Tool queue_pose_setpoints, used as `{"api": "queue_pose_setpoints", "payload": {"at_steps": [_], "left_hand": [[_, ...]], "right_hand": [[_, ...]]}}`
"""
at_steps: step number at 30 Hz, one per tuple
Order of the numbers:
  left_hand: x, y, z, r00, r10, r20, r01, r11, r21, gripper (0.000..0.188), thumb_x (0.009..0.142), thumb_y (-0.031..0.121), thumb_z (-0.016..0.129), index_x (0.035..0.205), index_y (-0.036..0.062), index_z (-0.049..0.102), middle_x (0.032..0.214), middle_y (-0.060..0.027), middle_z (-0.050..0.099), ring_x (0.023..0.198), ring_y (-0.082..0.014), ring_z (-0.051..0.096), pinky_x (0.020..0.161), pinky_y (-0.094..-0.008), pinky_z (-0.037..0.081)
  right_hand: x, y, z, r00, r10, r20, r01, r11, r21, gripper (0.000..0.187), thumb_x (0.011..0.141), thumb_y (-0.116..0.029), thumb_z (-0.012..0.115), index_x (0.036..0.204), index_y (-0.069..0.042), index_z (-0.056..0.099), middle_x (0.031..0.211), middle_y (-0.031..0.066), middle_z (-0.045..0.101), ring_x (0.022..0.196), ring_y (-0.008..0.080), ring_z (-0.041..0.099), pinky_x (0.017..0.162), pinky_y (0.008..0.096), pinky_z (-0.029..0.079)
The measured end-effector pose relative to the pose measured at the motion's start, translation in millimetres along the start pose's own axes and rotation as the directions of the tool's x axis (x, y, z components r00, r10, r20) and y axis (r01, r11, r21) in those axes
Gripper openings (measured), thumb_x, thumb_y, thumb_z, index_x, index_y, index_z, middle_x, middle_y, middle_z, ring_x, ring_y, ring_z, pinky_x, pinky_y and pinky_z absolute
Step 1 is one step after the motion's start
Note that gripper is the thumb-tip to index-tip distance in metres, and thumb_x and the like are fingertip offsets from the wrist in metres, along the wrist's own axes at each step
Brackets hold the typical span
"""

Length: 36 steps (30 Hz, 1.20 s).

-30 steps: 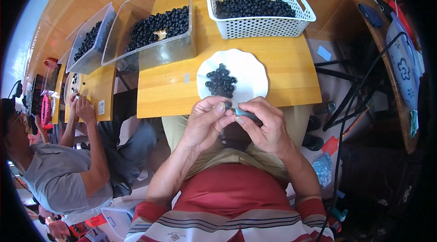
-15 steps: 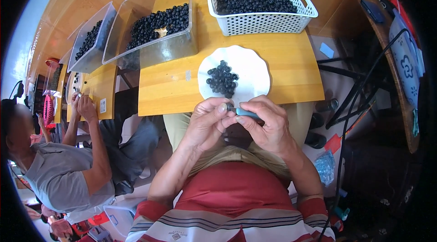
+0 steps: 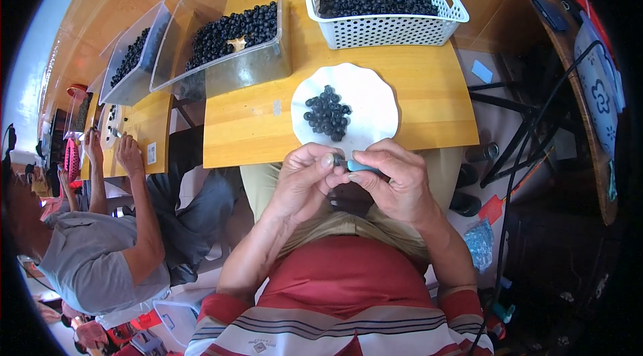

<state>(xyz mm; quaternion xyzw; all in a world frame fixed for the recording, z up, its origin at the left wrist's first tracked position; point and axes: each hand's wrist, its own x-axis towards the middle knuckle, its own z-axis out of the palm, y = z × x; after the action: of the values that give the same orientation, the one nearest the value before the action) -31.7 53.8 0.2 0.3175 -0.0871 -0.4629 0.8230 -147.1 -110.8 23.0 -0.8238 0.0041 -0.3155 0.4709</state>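
Just past the plate's near edge, my left hand (image 3: 305, 178) pinches a small black round piece (image 3: 339, 160) between thumb and fingers. My right hand (image 3: 395, 178) is closed round the light-blue handle of a small hand tool (image 3: 360, 167). The tool's tip meets the black piece, though my fingers mostly hide that contact. Beyond my hands lies a white plate with a wavy rim (image 3: 378, 98), partly over the table's front edge. A pile of black round pieces (image 3: 327, 113), several showing a hole or dimple, sits on its left half.
On the wooden table (image 3: 248, 115) stand a white perforated basket (image 3: 382, 32) and a clear bin (image 3: 248, 68), both holding many black pieces. Another clear bin (image 3: 134, 85) is farther left. A co-worker (image 3: 107, 249) sits left at another table. A dark cable (image 3: 509, 202) hangs at right.
My hands stay almost in place, still holding the black piece and the tool. The co-worker's hands have moved apart, and that person's head has shifted.
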Motion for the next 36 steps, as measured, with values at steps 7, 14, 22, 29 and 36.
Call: {"api": "queue_pose_setpoints", "payload": {"at_steps": [7,14,22,29,36], "left_hand": [[-4,5,-2,0.999,0.04,0.012,-0.041,0.997,0.07,0.013,0.098,0.011,0.069,0.104,-0.0011,0.069,0.094,-0.0125,0.071,0.083,-0.0187,0.071,0.078,-0.0336,0.064],[-14,7,9,0.992,0.056,0.113,-0.064,0.996,0.065,0.008,0.097,0.008,0.069,0.096,0.0009,0.068,0.092,-0.0134,0.067,0.079,-0.0166,0.066,0.077,-0.0353,0.063],[-12,3,-7,0.996,0.036,0.083,-0.035,0.999,-0.012,0.008,0.1,0.009,0.066,0.101,0.0008,0.066,0.1,-0.0133,0.069,0.088,-0.017,0.069,0.085,-0.0357,0.065],[-14,2,-7,0.999,0.03,0.039,-0.029,0.999,-0.018,0.008,0.1,0.009,0.066,0.103,0.0007,0.067,0.101,-0.0132,0.069,0.09,-0.0181,0.07,0.086,-0.0353,0.065],[-14,1,-8,0.995,0.028,0.097,-0.024,0.999,-0.043,0.008,0.101,0.009,0.065,0.103,0.0008,0.067,0.101,-0.0129,0.069,0.09,-0.0178,0.069,0.087,-0.0354,0.064]], "right_hand": [[3,-8,0,0.999,0.03,0.021,-0.031,0.999,0.043,0.027,0.08,-0.008,0.085,0.102,0.001,0.072,0.085,0.0132,0.068,0.073,0.0274,0.07,0.06,0.0352,0.053],[4,9,1,0.99,0.127,-0.065,-0.124,0.991,0.039,0.024,0.083,-0.003,0.081,0.105,0.003,0.072,0.088,0.0151,0.071,0.077,0.0263,0.071,0.067,0.034,0.054],[0,-4,0,0.998,0.046,0.04,-0.051,0.99,0.13,0.027,0.083,-0.005,0.082,0.106,0.003,0.072,0.089,0.0154,0.07,0.076,0.0249,0.07,0.066,0.0332,0.054],[-2,-10,5,0.998,0.006,0.063,-0.013,0.995,0.098,0.029,0.08,-0.009,0.086,0.103,0.002,0.071,0.087,0.0136,0.069,0.074,0.0254,0.069,0.062,0.0342,0.053],[-3,-6,3,0.999,0.017,0.041,-0.019,0.998,0.064,0.029,0.081,-0.008,0.085,0.104,0.002,0.07,0.089,0.0148,0.07,0.077,0.0275,0.071,0.065,0.0349,0.055]]}}
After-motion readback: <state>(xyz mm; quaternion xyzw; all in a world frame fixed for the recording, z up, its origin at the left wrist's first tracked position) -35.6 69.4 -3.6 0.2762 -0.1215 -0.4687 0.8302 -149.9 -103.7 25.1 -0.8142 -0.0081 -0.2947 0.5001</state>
